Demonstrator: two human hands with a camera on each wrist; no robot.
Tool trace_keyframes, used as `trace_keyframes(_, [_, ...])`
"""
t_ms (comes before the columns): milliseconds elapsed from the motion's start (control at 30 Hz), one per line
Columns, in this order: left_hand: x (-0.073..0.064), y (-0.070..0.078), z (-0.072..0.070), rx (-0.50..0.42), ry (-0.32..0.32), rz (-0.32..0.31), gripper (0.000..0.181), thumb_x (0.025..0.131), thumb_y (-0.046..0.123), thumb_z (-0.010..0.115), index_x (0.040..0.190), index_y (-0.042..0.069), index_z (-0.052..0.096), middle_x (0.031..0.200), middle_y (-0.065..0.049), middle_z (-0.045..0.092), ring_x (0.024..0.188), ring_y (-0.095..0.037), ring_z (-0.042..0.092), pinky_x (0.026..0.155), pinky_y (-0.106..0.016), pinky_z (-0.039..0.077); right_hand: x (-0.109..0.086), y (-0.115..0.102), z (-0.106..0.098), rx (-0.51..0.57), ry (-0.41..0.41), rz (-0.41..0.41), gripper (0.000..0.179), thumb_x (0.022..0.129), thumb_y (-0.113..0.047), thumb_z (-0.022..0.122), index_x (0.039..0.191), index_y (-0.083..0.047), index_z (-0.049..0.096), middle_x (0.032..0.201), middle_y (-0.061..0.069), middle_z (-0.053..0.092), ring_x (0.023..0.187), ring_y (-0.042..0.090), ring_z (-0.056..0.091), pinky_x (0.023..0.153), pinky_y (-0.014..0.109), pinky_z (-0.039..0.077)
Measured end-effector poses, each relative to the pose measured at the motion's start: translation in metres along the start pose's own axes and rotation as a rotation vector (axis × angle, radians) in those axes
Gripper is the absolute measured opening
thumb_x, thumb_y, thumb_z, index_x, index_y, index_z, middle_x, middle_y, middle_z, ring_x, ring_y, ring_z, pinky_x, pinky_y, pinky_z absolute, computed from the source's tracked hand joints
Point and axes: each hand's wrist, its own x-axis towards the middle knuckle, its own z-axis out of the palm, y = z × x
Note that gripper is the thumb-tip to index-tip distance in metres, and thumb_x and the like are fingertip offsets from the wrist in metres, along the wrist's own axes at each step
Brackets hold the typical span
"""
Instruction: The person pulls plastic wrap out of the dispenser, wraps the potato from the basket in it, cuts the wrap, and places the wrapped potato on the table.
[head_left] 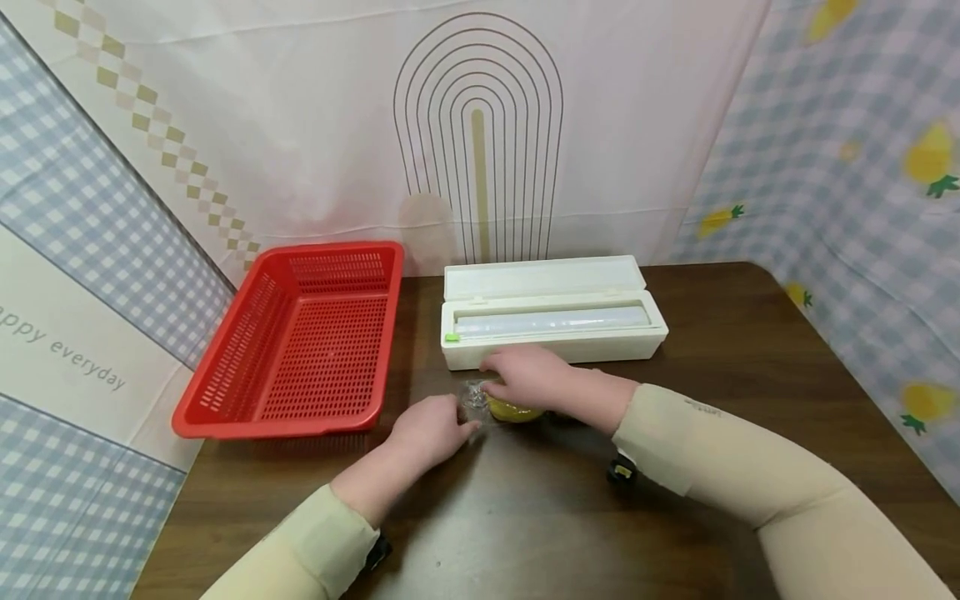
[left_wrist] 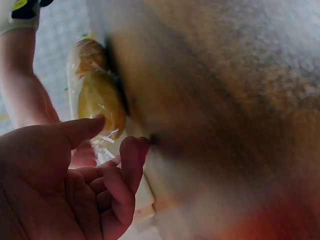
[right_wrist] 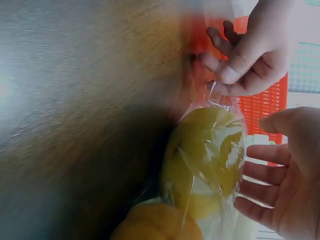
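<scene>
A smooth yellow fruit [head_left: 513, 412], wrapped in clear plastic film [right_wrist: 220, 100], lies on the table between the two hands. An orange-brown round fruit [right_wrist: 156, 224] sits behind it in the same wrap. My left hand [head_left: 429, 432] is at the gathered film end on the left, its fingers bent and its thumb apart from them in the left wrist view. My right hand [head_left: 528, 377] reaches over the wrapped fruit from the far side. In the right wrist view its fingers [right_wrist: 265, 175] are nearly straight, with the tips right at the film.
Just behind the hands stands a white film dispenser box [head_left: 555, 348] with its lid raised, a roll of film [head_left: 551, 322] inside and a green slider at its left end. To the left is a red perforated basket [head_left: 386, 350]. Patterned curtains [head_left: 300, 125] surround the wooden table [head_left: 525, 517].
</scene>
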Motion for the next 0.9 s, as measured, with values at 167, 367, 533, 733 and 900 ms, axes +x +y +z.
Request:
trace_keyframes(167, [0.002, 0.001, 0.004, 0.029, 0.035, 0.051, 0.029, 0.087, 0.032, 0.074, 0.066, 0.02, 0.058, 0.071, 0.0, 0.064, 0.065, -0.02, 0.061, 0.057, -0.041, 0.049, 0.014, -0.004, 0.002, -0.006, -0.062, 0.031, 0.028, 0.094, -0.033, 0.062, 0.11, -0.012, 0.07, 0.096, 0.0, 0.066, 0.084, 0.017, 0.061, 0.077, 0.037, 0.052])
trace_keyframes(367, [0.002, 0.0, 0.005, 0.046, 0.043, 0.069, 0.026, 0.087, 0.022, 0.072, 0.067, 0.021, 0.054, 0.067, 0.002, 0.058, 0.061, -0.019, 0.057, 0.053, -0.04, 0.048, 0.028, -0.009, 0.005, 0.006, -0.151, 0.057, 0.017, 0.091, -0.03, 0.062, 0.08, -0.017, 0.063, 0.068, -0.005, 0.053, 0.061, 0.013, 0.046, 0.061, 0.031, 0.042])
trace_keyframes(533, [0.001, -0.001, 0.005, 0.034, 0.019, 0.087, 0.026, 0.088, 0.021, 0.07, 0.067, 0.021, 0.054, 0.066, 0.003, 0.056, 0.06, -0.017, 0.054, 0.053, -0.038, 0.046, 0.034, -0.01, 0.01, 0.0, -0.182, 0.049, 0.015, 0.095, -0.022, 0.058, 0.086, -0.015, 0.067, 0.076, -0.003, 0.06, 0.068, 0.014, 0.054, 0.069, 0.031, 0.047])
trace_keyframes(733, [0.002, -0.005, 0.004, 0.01, 0.009, 0.012, 0.026, 0.091, 0.035, 0.069, 0.08, 0.015, 0.057, 0.074, -0.003, 0.062, 0.068, -0.022, 0.061, 0.06, -0.042, 0.05, 0.036, -0.011, 0.015, 0.025, -0.165, 0.05, 0.013, 0.098, -0.022, 0.059, 0.092, -0.018, 0.068, 0.085, -0.004, 0.065, 0.078, 0.013, 0.061, 0.076, 0.033, 0.051])
trace_keyframes(900, [0.006, -0.007, 0.004, -0.055, -0.001, -0.087, 0.053, 0.09, 0.054, 0.064, 0.106, 0.004, 0.055, 0.092, -0.014, 0.067, 0.084, -0.032, 0.067, 0.069, -0.047, 0.053, 0.035, -0.009, 0.015, 0.079, -0.14, 0.033, 0.012, 0.099, -0.021, 0.059, 0.092, -0.017, 0.068, 0.087, -0.006, 0.064, 0.077, 0.011, 0.058, 0.076, 0.032, 0.051])
